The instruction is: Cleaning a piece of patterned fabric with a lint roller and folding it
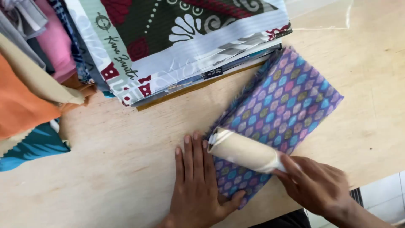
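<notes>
the left hand (196, 185) lies flat, fingers (195, 147) spread narrow, pinning the folded purple cloth with its coloured diamond print (287, 97) to the pale wooden tabletop (126, 169); the right hand (318, 185) has its fingers wrapped around the cream lint roller (244, 152) resting on the cloth. if the pinning hand slackens, i'd guess the sticky roll drags and rucks the fabric

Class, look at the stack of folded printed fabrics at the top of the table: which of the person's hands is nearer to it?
Left. The left hand lies flat on the table and the purple patterned cloth, below the stack of folded fabrics. The right hand, holding the lint roller, is farther off toward the table's near edge.
</notes>
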